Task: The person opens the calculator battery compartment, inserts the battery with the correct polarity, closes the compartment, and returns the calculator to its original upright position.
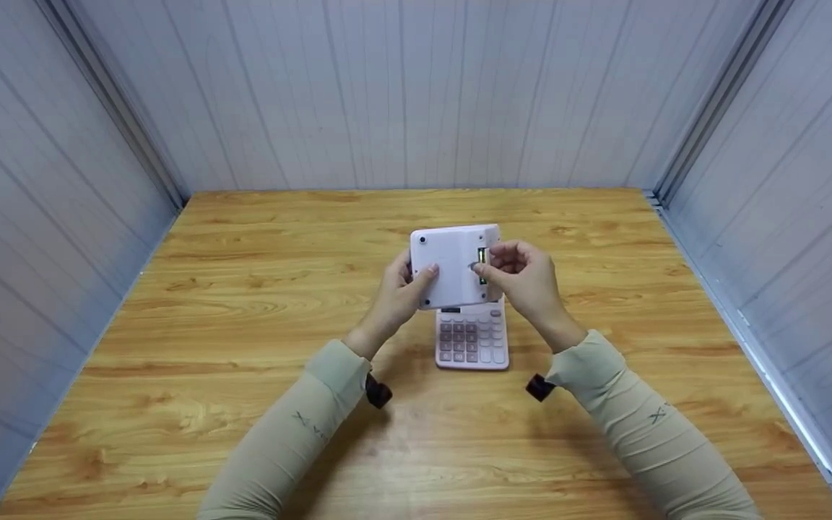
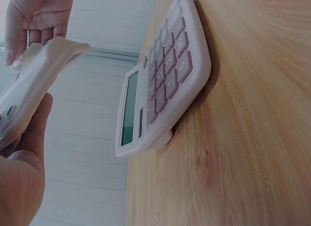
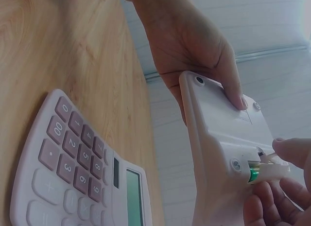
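Observation:
My left hand point(image 1: 396, 290) grips a pale pink calculator point(image 1: 452, 271) raised above the table, its back turned up and the thumb lying across it. In the right wrist view, a battery point(image 3: 253, 174) with a green end shows inside the uncovered slot in its back. My right hand point(image 1: 530, 280) pinches a small white battery cover point(image 3: 272, 172) between thumb and fingers, right at that slot. Whether the cover touches the slot's edge I cannot tell. Beneath them, a second pink calculator point(image 1: 472, 343) lies face up, its upper part hidden in the head view by the raised one.
Both calculators are over the middle of a wood-grain table point(image 1: 279, 253). Pale panelled walls point(image 1: 430, 94) rise at the back and on both sides. Dark wrist cameras point(image 1: 378, 392) hang below the sleeves, close to the table calculator.

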A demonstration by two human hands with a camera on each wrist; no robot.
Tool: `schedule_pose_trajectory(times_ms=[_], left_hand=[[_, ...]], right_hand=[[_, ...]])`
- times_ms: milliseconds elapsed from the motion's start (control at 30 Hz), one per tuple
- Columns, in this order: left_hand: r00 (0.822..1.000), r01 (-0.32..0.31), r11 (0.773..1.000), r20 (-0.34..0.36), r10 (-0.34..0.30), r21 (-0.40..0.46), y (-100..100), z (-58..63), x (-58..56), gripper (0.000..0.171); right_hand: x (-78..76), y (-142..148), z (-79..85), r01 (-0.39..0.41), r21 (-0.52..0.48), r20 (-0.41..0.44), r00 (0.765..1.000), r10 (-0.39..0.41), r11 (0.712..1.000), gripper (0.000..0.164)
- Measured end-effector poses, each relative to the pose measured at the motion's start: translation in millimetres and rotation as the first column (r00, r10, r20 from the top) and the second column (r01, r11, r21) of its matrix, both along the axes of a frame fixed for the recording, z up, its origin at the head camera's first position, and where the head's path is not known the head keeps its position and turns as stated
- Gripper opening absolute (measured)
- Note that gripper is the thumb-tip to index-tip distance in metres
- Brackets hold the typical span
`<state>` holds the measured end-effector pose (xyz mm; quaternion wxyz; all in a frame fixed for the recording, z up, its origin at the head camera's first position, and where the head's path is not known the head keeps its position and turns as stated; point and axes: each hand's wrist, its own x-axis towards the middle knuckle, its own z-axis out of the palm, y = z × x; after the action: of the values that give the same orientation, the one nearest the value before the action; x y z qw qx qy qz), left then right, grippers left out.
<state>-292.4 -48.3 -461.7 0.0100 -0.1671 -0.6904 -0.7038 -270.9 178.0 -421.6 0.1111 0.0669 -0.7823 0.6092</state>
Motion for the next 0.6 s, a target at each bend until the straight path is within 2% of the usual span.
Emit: schedule_pose_trajectory(times_ms=[267,600], left_hand=[[1.0,0.007,1.0,-0.015,-0.007,-0.008,0.7,0.9,1.5,0.036],[1.0,0.008,1.0,-0.011,-0.008,-0.013,2.9,2.8,3.0,0.037]], right_hand=[[0.2,-1.5,0.0,0.004,0.017,-0.033,0.999,-0.003,1.0,0.029],[-2.8,-2.3,-1.5,0.015,0.031,-0.005,1.0,-0.014,0.999,0.03]])
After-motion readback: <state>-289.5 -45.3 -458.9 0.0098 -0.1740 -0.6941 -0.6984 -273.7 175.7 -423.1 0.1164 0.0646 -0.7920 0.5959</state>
